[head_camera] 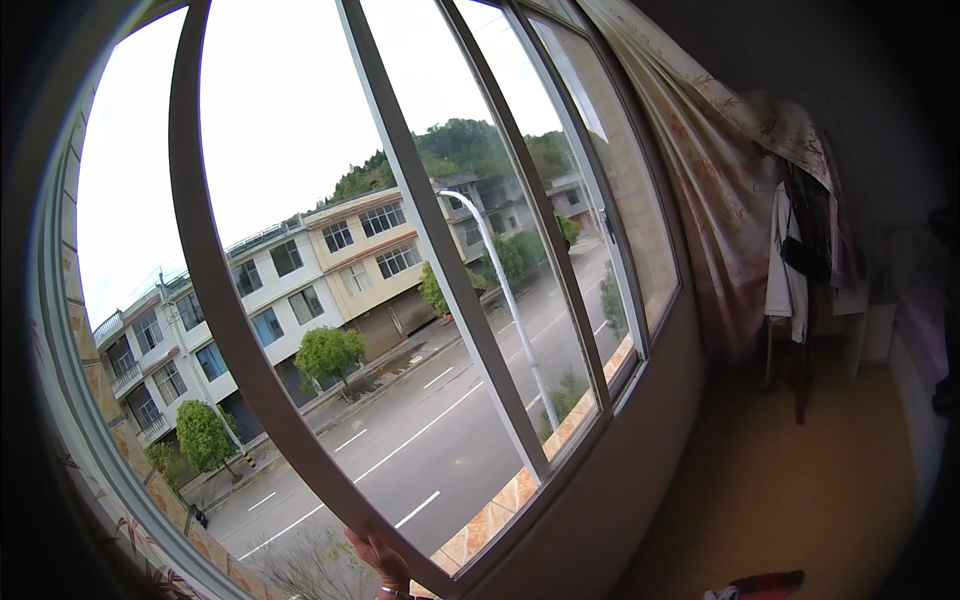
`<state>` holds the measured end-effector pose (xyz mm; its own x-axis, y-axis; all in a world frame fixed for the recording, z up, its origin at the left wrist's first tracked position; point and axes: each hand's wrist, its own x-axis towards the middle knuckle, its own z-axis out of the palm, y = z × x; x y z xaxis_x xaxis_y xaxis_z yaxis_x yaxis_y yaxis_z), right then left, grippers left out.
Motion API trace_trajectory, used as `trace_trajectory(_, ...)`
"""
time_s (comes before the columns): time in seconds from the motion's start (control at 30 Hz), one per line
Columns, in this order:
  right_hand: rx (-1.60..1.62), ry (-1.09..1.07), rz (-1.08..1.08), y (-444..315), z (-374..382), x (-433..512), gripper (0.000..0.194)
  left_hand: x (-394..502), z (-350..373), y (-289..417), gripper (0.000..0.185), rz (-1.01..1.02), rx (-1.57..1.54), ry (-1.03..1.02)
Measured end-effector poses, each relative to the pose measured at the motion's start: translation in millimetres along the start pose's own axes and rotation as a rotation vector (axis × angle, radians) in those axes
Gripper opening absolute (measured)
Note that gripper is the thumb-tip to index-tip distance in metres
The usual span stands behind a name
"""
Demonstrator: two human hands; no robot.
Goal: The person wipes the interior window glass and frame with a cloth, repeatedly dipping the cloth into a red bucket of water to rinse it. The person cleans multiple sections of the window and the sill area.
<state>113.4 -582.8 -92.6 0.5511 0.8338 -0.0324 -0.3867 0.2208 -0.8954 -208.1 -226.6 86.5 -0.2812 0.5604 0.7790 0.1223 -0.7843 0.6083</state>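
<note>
My left hand (381,559), with a bracelet or watch band at the wrist, is at the bottom, left of the middle. It grips the lower part of a dark upright window frame (259,390), fingers against its left edge. My right hand is out of view. A lighter metal sash upright (442,255) stands to the right of the gripped one. Farther right is a glazed sliding sash with a small latch (607,227) on its upright. The bottom window track (510,532) runs up to the right from near my hand.
A patterned curtain (682,157) hangs right of the window, beside a rack with a pale garment (784,262) and a black bag (805,257). A dark red cloth item (769,583) lies low on the yellowish floor (810,480). Outside are a road (405,450), trees and houses.
</note>
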Motion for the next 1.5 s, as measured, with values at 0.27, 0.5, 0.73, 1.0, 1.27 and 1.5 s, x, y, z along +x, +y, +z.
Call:
trace_trajectory(0.27, -0.028, 0.055, 0.13, 27, -6, -1, 0.045, -6, 63, -3, 0.034, 0.007, 0.001, -0.066)
trace_trajectory(0.5, -0.045, 0.154, 0.184, 38, -19, -8, 0.045, -8, 115, -4, 0.025, -0.072, -0.078, -0.101)
trace_trajectory(0.73, -0.024, 0.268, 0.199, 49, -33, -24, 0.045, -8, 141, -4, 0.018, -0.067, -0.123, -0.14)
trace_trajectory(1.0, 0.013, 0.329, 0.192, 58, -42, -39, 0.045, -3, 113, 3, 0.016, -0.212, -0.327, -0.242)
trace_trajectory(1.27, 0.058, 0.367, 0.213, 67, -58, -46, 0.045, 7, 5, -6, 0.024, -0.254, -0.365, -0.211)
trace_trajectory(1.5, 0.085, 0.378, 0.247, 85, -63, -34, 0.045, 13, -133, 1, 0.046, -0.282, 0.133, -0.057)
